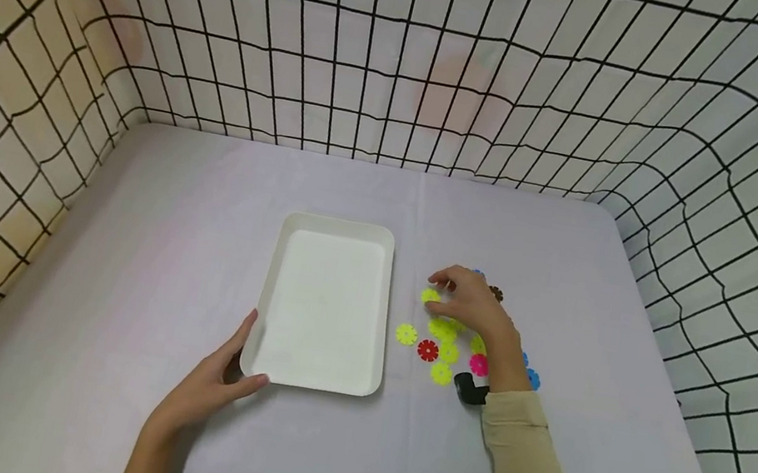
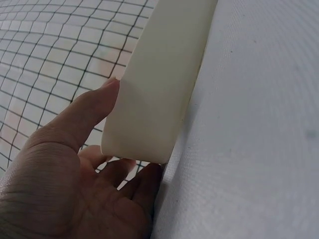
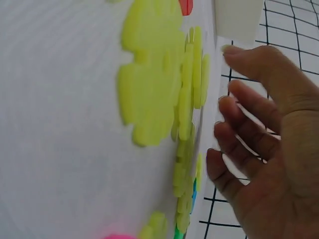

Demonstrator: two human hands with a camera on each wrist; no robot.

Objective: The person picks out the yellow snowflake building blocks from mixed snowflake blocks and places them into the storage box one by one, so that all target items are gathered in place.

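Note:
A white rectangular tray (image 1: 325, 312) lies on the table. My left hand (image 1: 203, 387) holds its near left corner, thumb at the near side and fingers along the left side; the left wrist view shows the hand around the tray's end (image 2: 144, 124). To the right of the tray lie several flat notched plastic discs, mostly yellow (image 1: 406, 334), with a red disc (image 1: 428, 351) and a pink disc (image 1: 479, 364) among them. Over them hovers my right hand (image 1: 478, 300), fingers loosely bent and thumb apart, nothing between them. Yellow discs (image 3: 154, 74) overlap beside it in the right wrist view.
Blue discs (image 1: 533, 379) and a brown disc (image 1: 495, 292) lie at the right and far side of the group, partly behind the right arm. A white cloth covers the table (image 1: 203, 197). Black wire mesh (image 1: 400, 71) stands around its back and sides.

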